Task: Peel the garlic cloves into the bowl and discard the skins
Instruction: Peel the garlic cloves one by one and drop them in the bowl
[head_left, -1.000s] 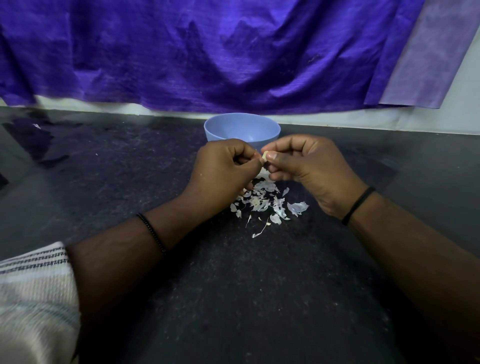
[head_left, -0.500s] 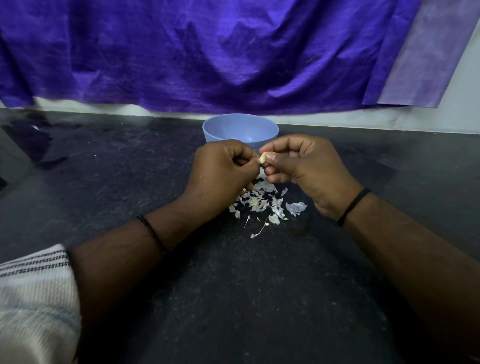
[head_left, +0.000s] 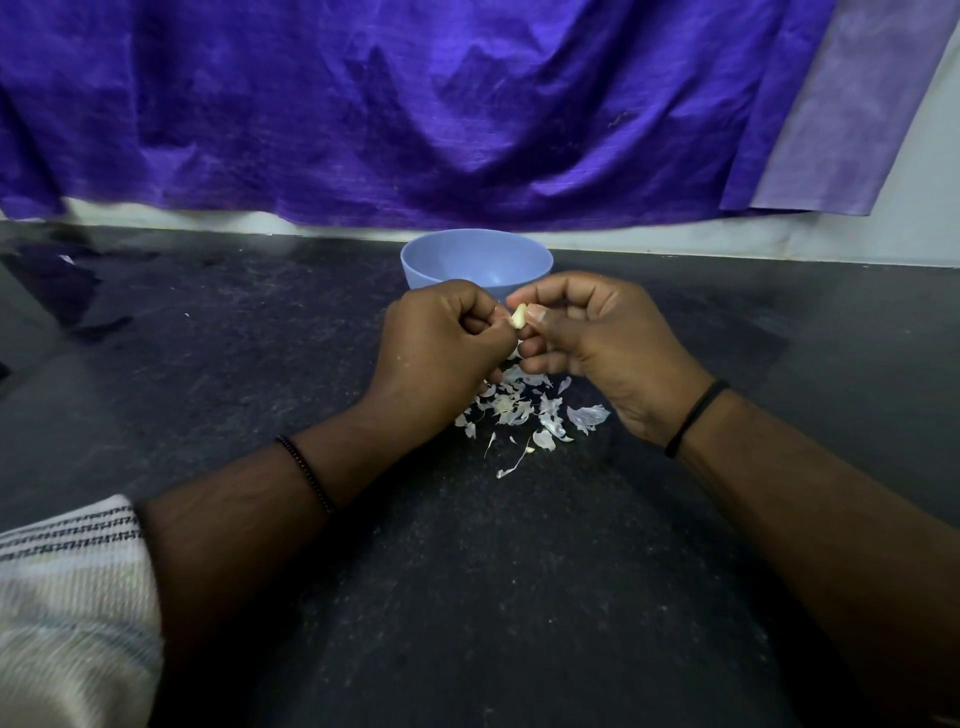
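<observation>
A small pale garlic clove is pinched between the thumb and forefinger of my right hand. My left hand is curled right beside it, its fingertips touching the clove's left side. Both hands hover just in front of a light blue bowl, whose inside is mostly hidden from here. Below the hands a scatter of white garlic skins lies on the dark countertop.
A purple cloth hangs along the wall behind the bowl. A striped sleeve shows at the lower left. The counter's back edge meets a pale wall strip.
Both hands stay together at the clove with only slight finger shifts. The clove shows a little more between the fingertips.
</observation>
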